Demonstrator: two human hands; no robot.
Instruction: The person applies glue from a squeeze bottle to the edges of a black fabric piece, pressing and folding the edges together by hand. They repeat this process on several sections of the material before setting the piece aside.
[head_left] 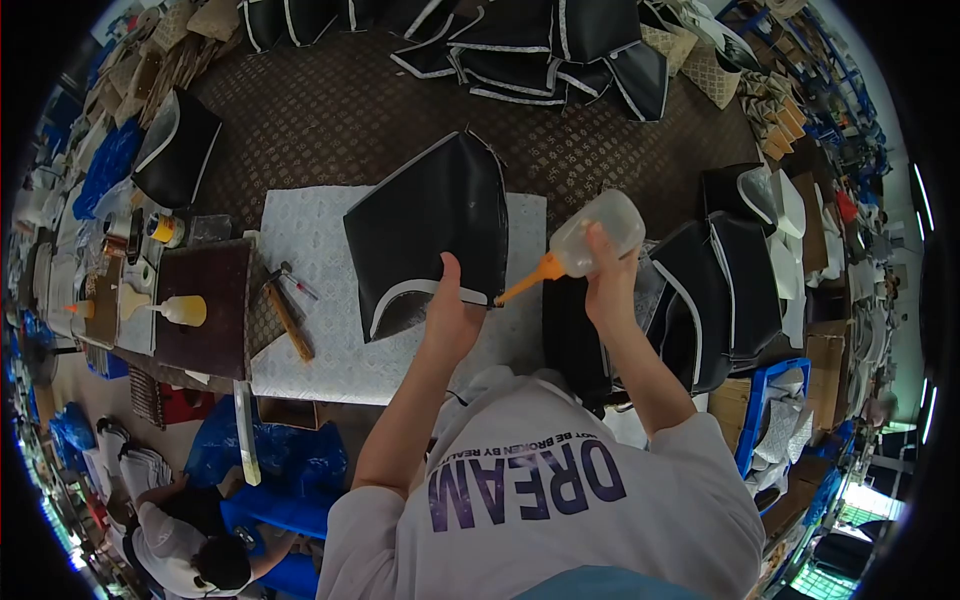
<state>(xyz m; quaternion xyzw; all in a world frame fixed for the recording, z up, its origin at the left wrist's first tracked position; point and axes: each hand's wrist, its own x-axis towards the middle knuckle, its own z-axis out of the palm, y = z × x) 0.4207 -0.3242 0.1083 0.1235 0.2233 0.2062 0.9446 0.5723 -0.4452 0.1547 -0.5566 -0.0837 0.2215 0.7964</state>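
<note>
Head view: black panel [425, 235] with white-piped edge, at centre of bench, over white patterned mat [320, 350], turned at a slant; lying flat or lifted clear, cannot tell. Gripped at lower white-trimmed edge by left hand [450, 310], thumb laid up across the black face, hand closed on the edge (fingers behind, out of sight).

Just right of that edge: clear squeeze bottle [600, 235], tipped down and leftward, with orange nozzle [525, 282] reaching to the panel's lower right corner; touching or just short of it, cannot tell. Clasped round its body by right hand [608, 280], closed firmly on the bottle.

On same mat, left of panel: wooden-handled hammer [290, 325], lying at a slant, and a small thin tool [298, 285] just above it (kind not legible). Further left: dark board [205, 310], carrying a second squeeze bottle [185, 310] on its side, nozzle pointing left.

Right of both hands: stack of black panels [720, 290], white edges showing, packed close at the bench end. Below that stack: blue crate [775, 400].

Far side of bench: heap of black pieces [530, 45], resting on brown patterned cover [330, 120]. At far left, well apart from the heap: single black piece [180, 150] with white edge.

Bottom of view: white shirt [600, 530] with purple lettering. Lower left, below bench level: another person [190, 540], seen from above, in a white top.
</note>
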